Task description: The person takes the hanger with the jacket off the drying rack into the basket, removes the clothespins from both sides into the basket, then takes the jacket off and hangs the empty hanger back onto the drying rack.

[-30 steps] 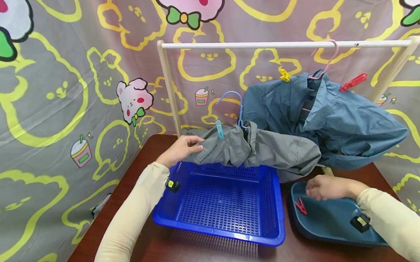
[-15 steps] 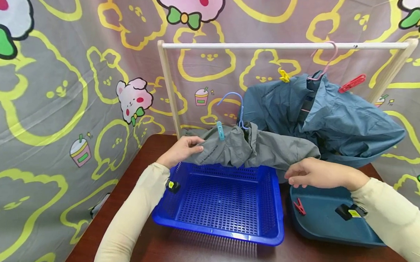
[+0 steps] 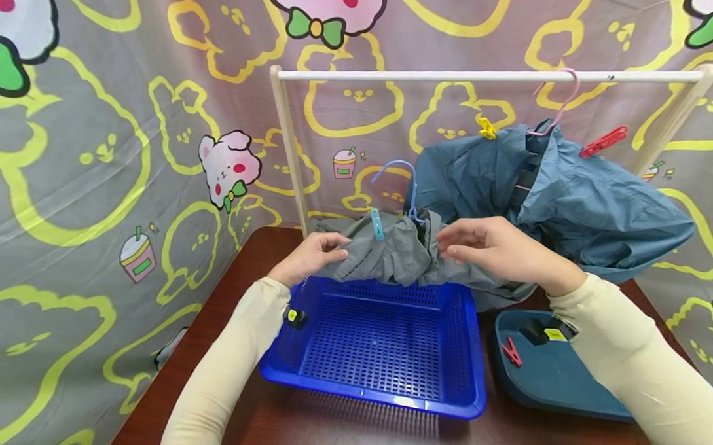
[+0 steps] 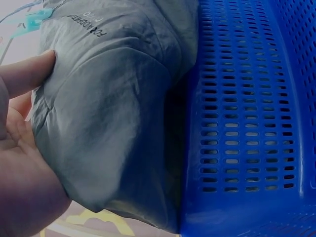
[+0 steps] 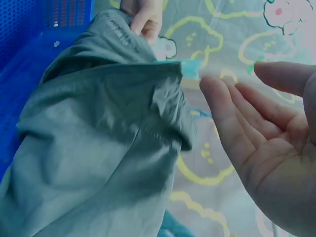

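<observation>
1. Head view: we've got a gray garment (image 3: pixel 391 256) stretched crosswise behind and partly over the blue basket (image 3: pixel 370 404), long axis running left to right. The left hand (image 3: pixel 309 257) has its left end pinched between thumb and fingers. The right hand (image 3: pixel 499 250) is over the right half, fingers loosely bent, holding nothing that we can see. For us the key relation is here: the collar and the blue hanger (image 3: pixel 415 185) sit just left of the right fingertips, so that's the nearer hand to the middle. The hook stands up below the white rail (image 3: pixel 344 75), well apart from it. As for looks, the cloth is dull gray, thin and bunched around the collar, with a light blue clothespin (image 3: pixel 377 224) on its left shoulder.

2. Left wrist view: we see the thumb on the near face of the cloth and fingers tucked behind, so yeah, a proper hold. Garment lies between hand and basket, smooth and slightly shiny, a few soft creases, dark lettering (image 4: pixel 91 27) near the top.

3. Right wrist view: fingers are held well away from the thumb, palm bare. The cloth's folded edge is just beside the fingertips, but we make out a gap, so not touching.
</observation>
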### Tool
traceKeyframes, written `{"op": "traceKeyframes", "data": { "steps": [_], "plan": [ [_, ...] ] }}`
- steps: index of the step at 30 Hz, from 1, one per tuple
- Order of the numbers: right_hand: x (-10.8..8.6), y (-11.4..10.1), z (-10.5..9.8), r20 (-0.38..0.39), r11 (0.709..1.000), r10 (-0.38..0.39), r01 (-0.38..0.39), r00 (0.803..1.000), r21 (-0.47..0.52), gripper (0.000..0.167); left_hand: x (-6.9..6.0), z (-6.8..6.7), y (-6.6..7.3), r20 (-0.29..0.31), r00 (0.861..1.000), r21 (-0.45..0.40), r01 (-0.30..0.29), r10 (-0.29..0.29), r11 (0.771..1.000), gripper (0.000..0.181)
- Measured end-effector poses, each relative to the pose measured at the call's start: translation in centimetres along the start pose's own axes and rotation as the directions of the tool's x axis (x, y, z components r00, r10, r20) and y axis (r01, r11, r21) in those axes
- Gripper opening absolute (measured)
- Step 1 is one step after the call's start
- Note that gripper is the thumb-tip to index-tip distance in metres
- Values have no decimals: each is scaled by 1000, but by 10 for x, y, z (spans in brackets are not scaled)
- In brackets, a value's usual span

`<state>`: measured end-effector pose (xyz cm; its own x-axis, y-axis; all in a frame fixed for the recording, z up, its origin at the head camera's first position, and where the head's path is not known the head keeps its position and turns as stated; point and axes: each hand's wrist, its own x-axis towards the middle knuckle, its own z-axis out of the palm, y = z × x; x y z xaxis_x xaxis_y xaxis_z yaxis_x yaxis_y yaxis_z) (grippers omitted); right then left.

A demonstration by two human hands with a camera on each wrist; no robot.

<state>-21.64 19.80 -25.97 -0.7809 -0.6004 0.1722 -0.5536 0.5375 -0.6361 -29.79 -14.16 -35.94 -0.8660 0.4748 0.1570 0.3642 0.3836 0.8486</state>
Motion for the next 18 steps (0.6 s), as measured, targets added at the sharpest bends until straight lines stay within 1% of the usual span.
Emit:
{"op": "traceKeyframes", "data": {
  "steps": [4, 8, 11, 14, 18],
  "plan": [
    [14, -7, 7, -47, 1000, -28, 29, 998, 8, 28, -1, 1, 1, 9, 1000, -8, 2, -2, 1000, 31],
    [28, -12, 15, -91, 997, -75, 74, 993, -24, 29, -1, 3, 1, 8, 1000, -12, -22, 22, 1000, 30],
    [38, -16, 22, -125, 993, -106, 98, 986, -69, 33, 0, 5, 1, 9, 1000, -15, -22, 22, 1000, 29],
    [48, -17, 29, -138, 988, -131, 117, 982, -104, 38, 0, 6, 1, 16, 1000, -20, -14, 14, 1000, 30],
    [59, -16, 39, -121, 982, -153, 138, 981, -127, 43, 0, 7, 3, 26, 1000, -19, 5, -4, 1000, 31]
  ]
}}
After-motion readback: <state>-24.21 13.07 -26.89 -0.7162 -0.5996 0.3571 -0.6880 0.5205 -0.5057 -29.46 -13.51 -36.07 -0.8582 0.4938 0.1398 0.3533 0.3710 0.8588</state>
